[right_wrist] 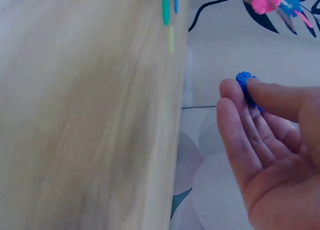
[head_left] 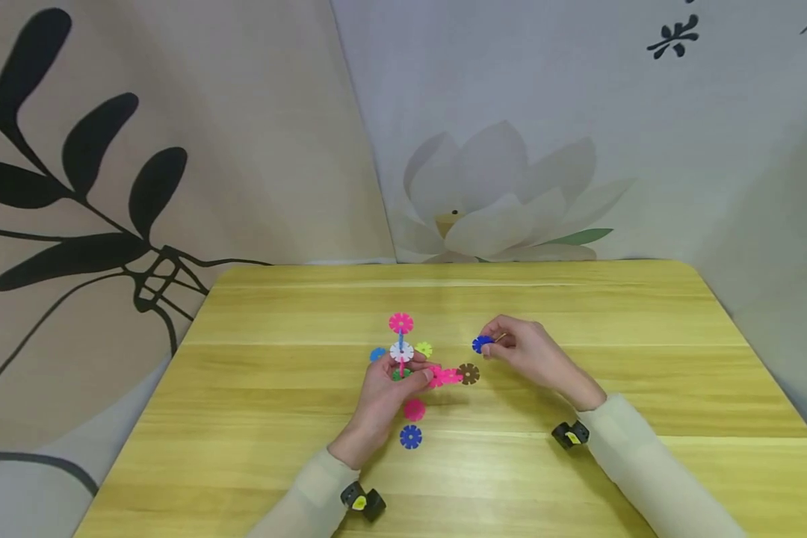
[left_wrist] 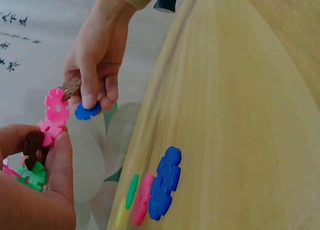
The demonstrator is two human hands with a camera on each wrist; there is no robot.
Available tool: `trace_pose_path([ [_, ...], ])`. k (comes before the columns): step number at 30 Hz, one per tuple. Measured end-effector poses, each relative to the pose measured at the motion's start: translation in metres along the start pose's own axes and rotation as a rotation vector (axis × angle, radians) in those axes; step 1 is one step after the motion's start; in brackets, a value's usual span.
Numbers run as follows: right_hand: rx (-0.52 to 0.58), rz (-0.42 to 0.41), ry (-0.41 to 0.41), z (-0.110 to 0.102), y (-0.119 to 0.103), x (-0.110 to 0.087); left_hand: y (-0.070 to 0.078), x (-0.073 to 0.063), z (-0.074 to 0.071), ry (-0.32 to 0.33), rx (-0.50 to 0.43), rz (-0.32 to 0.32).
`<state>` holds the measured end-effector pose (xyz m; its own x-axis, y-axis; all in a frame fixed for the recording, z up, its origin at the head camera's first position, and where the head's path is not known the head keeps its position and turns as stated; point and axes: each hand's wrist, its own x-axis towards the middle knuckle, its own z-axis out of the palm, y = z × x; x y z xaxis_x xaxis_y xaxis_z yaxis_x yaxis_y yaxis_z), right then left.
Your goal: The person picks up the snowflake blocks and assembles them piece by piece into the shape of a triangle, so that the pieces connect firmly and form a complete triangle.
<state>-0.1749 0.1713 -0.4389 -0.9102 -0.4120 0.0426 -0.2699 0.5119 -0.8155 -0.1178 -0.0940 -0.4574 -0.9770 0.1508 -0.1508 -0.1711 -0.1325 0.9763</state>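
Observation:
My left hand (head_left: 376, 400) pinches a joined chain of notched plastic snowflake discs. In the left wrist view, a dark brown disc (left_wrist: 35, 150) and a green disc (left_wrist: 33, 177) sit by its fingers. Two pink discs (left_wrist: 56, 107) run outward to a brown disc (head_left: 469, 374) at the chain's right end. A white disc (head_left: 401, 352) and an upper pink disc (head_left: 400, 323) stand above this hand. To the right, my right hand (head_left: 534, 355) pinches a single blue disc (head_left: 481, 344) between thumb and fingers, slightly apart from the brown disc.
On the wooden table (head_left: 645, 336) lie a loose pink disc (head_left: 414, 409) and a loose blue disc (head_left: 411, 437). Green (left_wrist: 131, 191) and yellow (head_left: 424, 349) discs lie farther back, partly behind my left hand. A patterned cloth (head_left: 276, 149) hangs past the far edge.

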Motion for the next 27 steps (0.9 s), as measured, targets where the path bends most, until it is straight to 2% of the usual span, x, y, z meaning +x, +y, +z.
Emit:
trace_pose_path([
  [5, 0.031, 0.020, 0.014, -0.001, -0.007, -0.012, -0.001, 0.000, 0.001, -0.005, 0.005, 0.000],
  [12, 0.036, 0.013, 0.020, -0.001, -0.012, -0.024, 0.000, -0.001, 0.003, 0.007, -0.035, -0.024],
  [27, 0.032, -0.061, 0.063, 0.004, -0.016, -0.040, 0.002, 0.000, 0.005, 0.024, -0.234, -0.067],
])
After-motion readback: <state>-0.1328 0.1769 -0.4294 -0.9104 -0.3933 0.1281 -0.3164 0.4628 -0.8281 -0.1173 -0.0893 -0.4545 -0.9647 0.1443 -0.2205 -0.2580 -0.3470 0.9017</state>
